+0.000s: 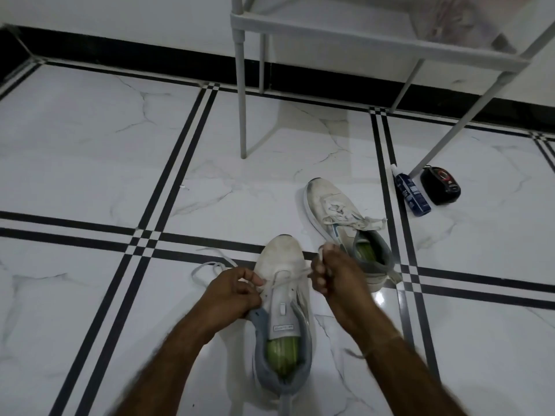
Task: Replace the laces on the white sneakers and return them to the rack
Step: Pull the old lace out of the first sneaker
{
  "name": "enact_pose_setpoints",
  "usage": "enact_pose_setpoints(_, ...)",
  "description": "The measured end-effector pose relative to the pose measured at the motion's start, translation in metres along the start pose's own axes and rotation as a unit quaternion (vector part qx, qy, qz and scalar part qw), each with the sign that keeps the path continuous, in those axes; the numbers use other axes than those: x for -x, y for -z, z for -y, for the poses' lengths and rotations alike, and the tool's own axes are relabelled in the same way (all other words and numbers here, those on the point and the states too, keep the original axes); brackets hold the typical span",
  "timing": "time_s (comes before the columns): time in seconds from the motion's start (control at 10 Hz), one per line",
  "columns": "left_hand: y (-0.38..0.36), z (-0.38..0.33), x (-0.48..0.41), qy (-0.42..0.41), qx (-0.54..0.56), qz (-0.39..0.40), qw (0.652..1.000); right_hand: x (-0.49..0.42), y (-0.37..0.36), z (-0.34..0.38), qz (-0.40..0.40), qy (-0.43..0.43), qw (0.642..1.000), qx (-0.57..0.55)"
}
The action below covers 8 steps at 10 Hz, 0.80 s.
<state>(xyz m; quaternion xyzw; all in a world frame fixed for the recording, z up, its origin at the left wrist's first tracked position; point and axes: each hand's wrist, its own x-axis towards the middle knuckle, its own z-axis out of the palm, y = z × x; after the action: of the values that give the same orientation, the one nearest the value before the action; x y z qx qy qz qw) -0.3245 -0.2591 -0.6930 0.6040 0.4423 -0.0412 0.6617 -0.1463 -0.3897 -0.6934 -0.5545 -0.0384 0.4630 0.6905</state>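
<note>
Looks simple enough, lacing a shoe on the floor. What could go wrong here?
The lace crosses only the lowest eyelets of the near sneaker, so uneven pulls from the left hand and right hand could leave lopsided ends. The loose end looped on the floor could snag or knot.

We see the near white sneaker upright, toe pointing far, its lace threaded low and trailing left; the second sneaker lies far-right, laced, below the rack.
</note>
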Motion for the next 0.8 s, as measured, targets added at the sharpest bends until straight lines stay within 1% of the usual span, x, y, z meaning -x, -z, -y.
enact_pose_setpoints(0.1, -0.001, -0.003, -0.002, 0.002, -0.002, 0.009, 1.0, -0.003, -0.001, -0.022, 0.069, 0.11, 0.862, 0.49)
enact_pose_setpoints(0.2, 0.0, -0.006, -0.001, 0.004, -0.005, 0.015, 1.0, -0.007, -0.007, -0.04, 0.09, 0.17, 0.793, 0.577)
enact_pose_setpoints(0.3, 0.002, -0.005, 0.0, 0.004, -0.005, 0.021, 1.0, -0.006, -0.011, -0.018, -0.031, 0.037, 0.997, 0.059)
enact_pose_setpoints(0.4, 0.001, -0.004, 0.0, 0.002, -0.004, 0.024, 1.0, -0.002, -0.004, -0.008, -0.002, 0.04, 0.999, 0.027)
enact_pose_setpoints(0.5, 0.0, -0.005, 0.0, -0.007, -0.011, 0.031, 0.999, -0.004, 0.001, -0.031, 0.103, 0.151, 0.828, 0.53)
enact_pose_setpoints(0.6, 0.0, -0.007, -0.001, -0.014, -0.024, 0.026, 0.999, -0.005, -0.005, -0.041, 0.07, 0.156, 0.862, 0.477)
enact_pose_setpoints(0.7, 0.0, -0.005, -0.002, -0.02, -0.028, 0.024, 0.999, -0.006, -0.006, -0.01, -0.066, 0.024, 0.994, -0.081)
enact_pose_setpoints(0.8, -0.001, -0.002, -0.003, -0.019, -0.032, 0.026, 0.999, -0.005, 0.001, -0.009, 0.017, 0.126, 0.962, 0.243)
